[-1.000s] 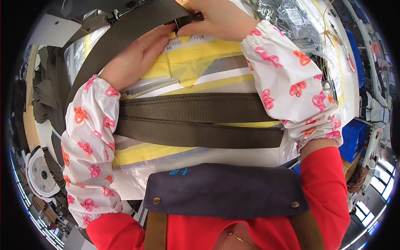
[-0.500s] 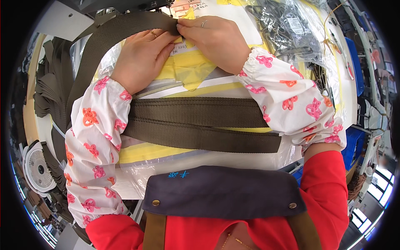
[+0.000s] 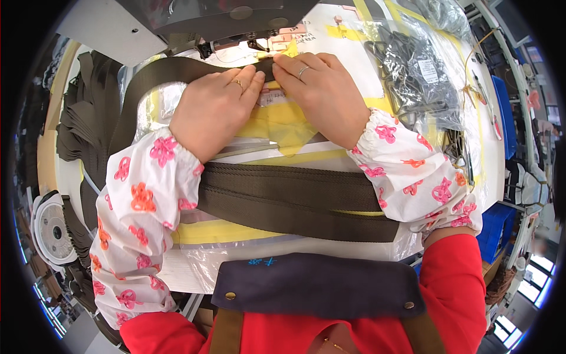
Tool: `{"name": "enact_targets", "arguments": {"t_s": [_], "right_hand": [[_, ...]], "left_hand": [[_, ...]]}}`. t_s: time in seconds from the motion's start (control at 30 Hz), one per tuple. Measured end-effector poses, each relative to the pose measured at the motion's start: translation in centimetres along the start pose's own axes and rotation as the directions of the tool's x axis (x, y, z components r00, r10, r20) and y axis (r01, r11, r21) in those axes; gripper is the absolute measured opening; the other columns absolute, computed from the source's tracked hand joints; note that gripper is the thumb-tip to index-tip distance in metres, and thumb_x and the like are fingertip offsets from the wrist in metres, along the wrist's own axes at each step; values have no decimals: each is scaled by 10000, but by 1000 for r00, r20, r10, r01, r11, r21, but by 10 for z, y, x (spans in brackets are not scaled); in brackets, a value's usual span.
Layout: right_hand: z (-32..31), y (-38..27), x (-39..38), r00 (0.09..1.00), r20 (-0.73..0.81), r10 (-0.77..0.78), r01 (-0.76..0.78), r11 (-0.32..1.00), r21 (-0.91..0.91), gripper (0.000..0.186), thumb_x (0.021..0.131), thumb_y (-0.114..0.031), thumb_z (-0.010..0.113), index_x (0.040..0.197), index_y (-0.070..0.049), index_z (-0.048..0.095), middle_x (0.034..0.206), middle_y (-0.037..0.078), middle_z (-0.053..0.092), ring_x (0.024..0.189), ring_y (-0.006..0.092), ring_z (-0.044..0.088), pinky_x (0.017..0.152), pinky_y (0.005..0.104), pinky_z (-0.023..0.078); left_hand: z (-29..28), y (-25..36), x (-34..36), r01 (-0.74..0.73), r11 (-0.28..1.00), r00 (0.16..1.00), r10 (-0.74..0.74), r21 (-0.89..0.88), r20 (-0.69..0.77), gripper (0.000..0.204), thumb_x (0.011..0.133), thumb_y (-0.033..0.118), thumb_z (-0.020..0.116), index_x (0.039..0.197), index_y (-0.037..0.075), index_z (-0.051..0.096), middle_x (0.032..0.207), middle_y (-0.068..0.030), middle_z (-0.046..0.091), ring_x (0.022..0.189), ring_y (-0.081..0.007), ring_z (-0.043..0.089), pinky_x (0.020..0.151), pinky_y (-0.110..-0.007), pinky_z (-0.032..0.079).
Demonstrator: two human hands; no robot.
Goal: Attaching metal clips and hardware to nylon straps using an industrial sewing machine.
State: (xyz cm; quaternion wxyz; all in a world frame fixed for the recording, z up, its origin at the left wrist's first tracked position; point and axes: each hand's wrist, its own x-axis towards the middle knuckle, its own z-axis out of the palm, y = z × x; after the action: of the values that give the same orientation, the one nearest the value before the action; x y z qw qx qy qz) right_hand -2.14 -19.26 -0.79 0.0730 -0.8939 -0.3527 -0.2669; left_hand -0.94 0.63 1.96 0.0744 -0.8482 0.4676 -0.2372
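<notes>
A dark olive webbing strap (image 3: 168, 68) arches across the work surface beneath a sewing machine's foot (image 3: 256, 44). My left hand (image 3: 215, 109) has its fingers closed together on the strap, their tips just below the machine. My right hand (image 3: 318, 94) holds the strap's end beside them, fingers pressed together; its thumb is hidden. Yellow taped sheets (image 3: 259, 127) lie under both hands. Two long flat strap lengths (image 3: 295, 197) lie side by side nearer my body.
Plastic bags of dark metal hardware (image 3: 418, 82) sit at right, beside a red-handled tool (image 3: 495, 118). Stacked straps (image 3: 85, 112) and a white fan (image 3: 53, 230) are at left. Blue bins (image 3: 495, 230) stand beyond the right edge; the machine body (image 3: 224, 17) overhangs the top.
Both hands appear lower in the picture than a second ago, with more machine visible. The dark buckle-like piece by my right hand no longer shows; my fingers now press the strap down lower.
</notes>
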Motion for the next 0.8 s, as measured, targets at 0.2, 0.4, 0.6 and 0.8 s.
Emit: {"name": "enact_targets", "arguments": {"t_s": [0.2,0.4,0.6,0.8], "right_hand": [[-7,1,4,997,18,71,-72,995,70,313,693,-83,555,997,-23,599,1055,54,568,949,192,524,848,331,386],[-5,6,2,999,24,25,-26,999,44,255,681,-88,561,922,-25,617,1071,45,567,965,195,512,865,354,373],[-10,3,1,992,-65,107,-103,992,68,198,695,-76,596,889,-55,631,1065,62,573,964,226,516,851,367,372],[-12,26,-1,906,-217,363,-267,889,373,176,696,-40,631,871,-63,636,1024,68,576,940,265,520,835,365,373]], "left_hand": [[21,-19,-2,-25,963,996,0,-270,-90,265,710,107,565,969,64,601,982,-5,599,790,-167,567,655,-281,494],[18,-16,2,21,945,995,-50,-326,-81,344,657,73,606,999,109,627,1080,6,593,769,-181,554,642,-286,497],[17,-14,2,23,948,998,-38,-319,-42,391,657,49,568,1042,100,604,1127,-4,567,707,-194,496,658,-298,470],[19,-12,3,16,955,998,-32,-295,-50,401,653,46,563,1050,95,595,1125,-8,566,684,-195,478,638,-297,455]]}}
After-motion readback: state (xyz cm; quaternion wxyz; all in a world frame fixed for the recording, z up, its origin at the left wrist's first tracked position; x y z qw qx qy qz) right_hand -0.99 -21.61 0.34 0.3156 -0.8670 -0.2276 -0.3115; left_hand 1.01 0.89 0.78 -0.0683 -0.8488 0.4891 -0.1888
